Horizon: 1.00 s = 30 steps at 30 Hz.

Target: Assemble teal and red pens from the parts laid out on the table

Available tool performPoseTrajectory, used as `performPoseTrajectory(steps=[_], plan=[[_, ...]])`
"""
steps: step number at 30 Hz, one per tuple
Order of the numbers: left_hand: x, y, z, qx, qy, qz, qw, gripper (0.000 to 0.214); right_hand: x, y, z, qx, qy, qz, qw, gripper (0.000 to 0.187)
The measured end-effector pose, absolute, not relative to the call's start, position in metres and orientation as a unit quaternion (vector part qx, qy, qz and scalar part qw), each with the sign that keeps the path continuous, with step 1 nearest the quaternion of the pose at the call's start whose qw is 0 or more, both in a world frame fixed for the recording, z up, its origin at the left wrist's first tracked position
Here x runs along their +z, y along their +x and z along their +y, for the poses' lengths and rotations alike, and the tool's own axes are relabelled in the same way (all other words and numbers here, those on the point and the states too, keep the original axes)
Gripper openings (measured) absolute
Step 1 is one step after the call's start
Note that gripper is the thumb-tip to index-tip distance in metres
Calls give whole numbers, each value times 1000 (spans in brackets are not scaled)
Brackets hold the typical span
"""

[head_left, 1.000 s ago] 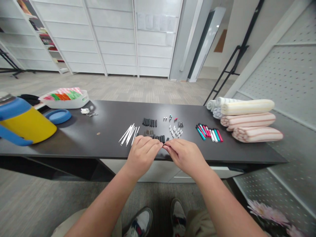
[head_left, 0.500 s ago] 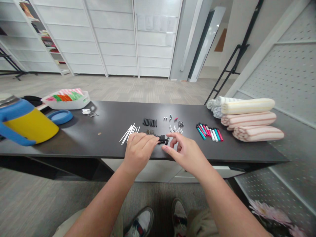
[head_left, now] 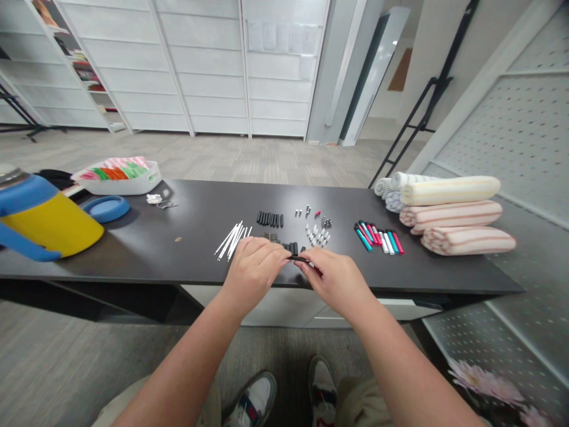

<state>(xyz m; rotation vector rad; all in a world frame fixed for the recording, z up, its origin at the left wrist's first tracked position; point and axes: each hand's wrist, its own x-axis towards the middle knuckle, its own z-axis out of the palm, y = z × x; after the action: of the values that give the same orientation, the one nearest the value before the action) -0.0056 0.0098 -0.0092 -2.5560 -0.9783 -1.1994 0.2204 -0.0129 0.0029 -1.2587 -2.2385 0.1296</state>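
My left hand [head_left: 253,270] and my right hand [head_left: 334,280] meet at the near edge of the black table [head_left: 191,249]. Both pinch a thin black pen part [head_left: 299,258] held between their fingertips. Just behind the hands lie a row of black pen barrels [head_left: 291,247], a fan of white refills [head_left: 232,239] and small white tips [head_left: 316,236]. Further back is another row of black caps [head_left: 269,220]. Finished pens in red, teal and white [head_left: 379,238] lie to the right.
A yellow and blue jug [head_left: 42,222], a blue lid [head_left: 105,209] and a white tray of coloured items [head_left: 116,175] stand at the left. Rolled towels [head_left: 448,214] are stacked at the right end. White shelving lines the far wall.
My right hand, which had opened and reached to the black barrels, has come back and closed against my left hand with a black part pinched between them.
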Motion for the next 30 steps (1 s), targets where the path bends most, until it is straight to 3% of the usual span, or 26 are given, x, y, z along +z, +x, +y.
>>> performPoseTrajectory(steps=[3,8,14,21,30], plan=[[-9,-7,10,-406,-848,-335,65,10,2,220,-13,49,-495,-820,285,16],[-9,-7,11,-409,-848,-329,77,13,0,224,-9,88,-528,-794,288,45],[-9,-5,12,-385,-856,-336,73,14,-1,222,-8,83,-460,-826,316,14],[-8,-6,11,-375,-861,-337,73,13,-1,221,-10,31,-468,-840,271,19],[-8,-4,11,-380,-856,-339,87,8,-1,219,-10,61,-482,-818,309,17]])
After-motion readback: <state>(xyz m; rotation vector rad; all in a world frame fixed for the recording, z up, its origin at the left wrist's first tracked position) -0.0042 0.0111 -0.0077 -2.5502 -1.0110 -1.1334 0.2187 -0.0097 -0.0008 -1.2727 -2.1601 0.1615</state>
